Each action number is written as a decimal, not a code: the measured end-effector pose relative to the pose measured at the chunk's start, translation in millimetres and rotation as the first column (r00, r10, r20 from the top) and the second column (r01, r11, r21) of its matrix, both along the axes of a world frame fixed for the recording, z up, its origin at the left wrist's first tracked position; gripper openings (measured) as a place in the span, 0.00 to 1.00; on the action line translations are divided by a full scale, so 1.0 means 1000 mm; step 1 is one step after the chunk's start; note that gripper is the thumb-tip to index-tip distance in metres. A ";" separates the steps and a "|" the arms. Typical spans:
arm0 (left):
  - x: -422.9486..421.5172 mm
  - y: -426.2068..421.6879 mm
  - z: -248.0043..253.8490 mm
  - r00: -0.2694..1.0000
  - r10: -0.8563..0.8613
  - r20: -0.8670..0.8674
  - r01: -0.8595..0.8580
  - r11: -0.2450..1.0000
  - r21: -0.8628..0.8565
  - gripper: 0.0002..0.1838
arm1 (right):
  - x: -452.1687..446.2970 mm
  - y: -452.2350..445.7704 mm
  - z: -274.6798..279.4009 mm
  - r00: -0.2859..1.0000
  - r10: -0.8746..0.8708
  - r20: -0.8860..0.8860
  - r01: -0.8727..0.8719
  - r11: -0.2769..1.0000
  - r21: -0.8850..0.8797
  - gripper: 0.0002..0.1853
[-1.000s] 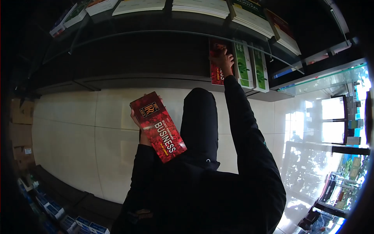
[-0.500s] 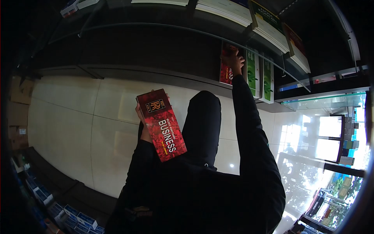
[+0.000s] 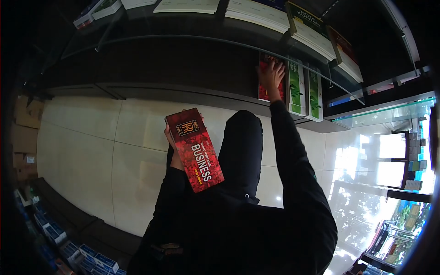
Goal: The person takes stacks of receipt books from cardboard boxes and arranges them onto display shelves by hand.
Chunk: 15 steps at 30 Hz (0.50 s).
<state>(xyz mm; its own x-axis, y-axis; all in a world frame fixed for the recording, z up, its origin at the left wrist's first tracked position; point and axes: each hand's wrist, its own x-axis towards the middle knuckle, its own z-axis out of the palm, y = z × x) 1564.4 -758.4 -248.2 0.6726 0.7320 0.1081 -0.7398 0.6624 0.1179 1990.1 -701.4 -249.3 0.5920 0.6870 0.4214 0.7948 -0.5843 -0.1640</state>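
A red receipt book (image 3: pixel 196 151), printed "Buku Kwitansi Business", rests tilted in my left hand (image 3: pixel 168 135). My thumb and fingers show at its two sides near the dark top end; the rest of the hand is hidden beneath it. Out on the low shelf, my right hand (image 3: pixel 273 77) lies with fingers spread over a second red receipt book (image 3: pixel 269 94), covering much of its cover. Right beside that stand two green-covered stacks, a nearer green stack (image 3: pixel 296 91) and a farther green stack (image 3: pixel 315 97).
A glass shelf (image 3: pixel 206 38) runs above the dark low shelf (image 3: pixel 183 68), carrying several pads, among them a green "Nota Kontan" stack (image 3: pixel 309 32). Cardboard boxes (image 3: pixel 25 137) stand at the left. Blue-and-white boxes (image 3: pixel 94 259) sit at lower left. Tiled floor (image 3: pixel 137 128) lies below.
The fingers of my right hand have spread out over the red receipt book on the shelf. My left hand still holds its receipt book, with the whole view slightly shifted.
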 end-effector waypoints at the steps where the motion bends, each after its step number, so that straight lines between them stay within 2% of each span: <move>1: 0.000 0.000 0.001 1.000 -0.009 -0.001 0.009 1.000 0.005 0.46 | -0.024 -0.012 0.010 0.993 0.097 0.072 -0.101 0.993 0.061 0.44; 3: 0.002 -0.002 0.007 1.000 -0.001 -0.013 0.001 1.000 0.000 0.45 | -0.086 -0.035 0.028 0.975 0.189 -0.119 -0.178 0.979 0.096 0.38; 5: 0.004 -0.007 0.021 0.999 0.030 -0.044 -0.031 0.999 -0.020 0.44 | -0.144 -0.064 0.030 0.885 0.418 -0.206 -0.384 0.905 0.185 0.30; 7: 0.004 -0.006 0.019 0.993 0.051 -0.110 -0.060 0.995 -0.074 0.43 | -0.208 -0.096 0.056 0.674 0.588 -0.447 -0.500 0.808 0.311 0.23; 8: -0.001 -0.006 0.017 0.985 0.068 -0.156 -0.085 0.991 -0.107 0.42 | -0.236 -0.110 0.056 0.594 0.570 -0.567 -0.509 0.813 0.283 0.23; 9: 0.000 -0.005 0.010 0.980 0.109 -0.164 -0.119 0.992 -0.053 0.42 | -0.262 -0.123 0.052 0.487 0.628 -0.607 -0.513 0.768 0.383 0.24; 10: 0.001 -0.005 0.012 0.984 0.100 -0.150 -0.108 0.993 -0.046 0.41 | -0.284 -0.134 0.047 0.420 0.603 -0.679 -0.531 0.769 0.355 0.30; 12: 0.003 -0.009 0.017 0.989 0.076 -0.130 -0.080 0.996 -0.030 0.41 | -0.320 -0.154 0.051 0.412 0.584 -0.700 -0.487 0.790 0.372 0.39; 14: 0.003 -0.014 0.031 0.985 0.065 -0.162 -0.068 0.998 -0.016 0.41 | -0.334 -0.164 0.065 0.570 0.449 -0.688 -0.431 0.876 0.215 0.47; 15: 0.002 -0.015 0.035 0.983 0.055 -0.173 -0.057 0.998 -0.007 0.41 | -0.341 -0.167 0.070 0.675 0.400 -0.620 -0.392 0.906 0.158 0.51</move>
<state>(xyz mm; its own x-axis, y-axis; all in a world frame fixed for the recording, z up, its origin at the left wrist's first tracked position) 1566.8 -773.0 -213.4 0.6384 0.7696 -0.0149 -0.7450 0.6226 0.2395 1649.4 -868.5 -179.7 0.3936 0.9170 0.0655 0.6627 -0.2337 -0.7114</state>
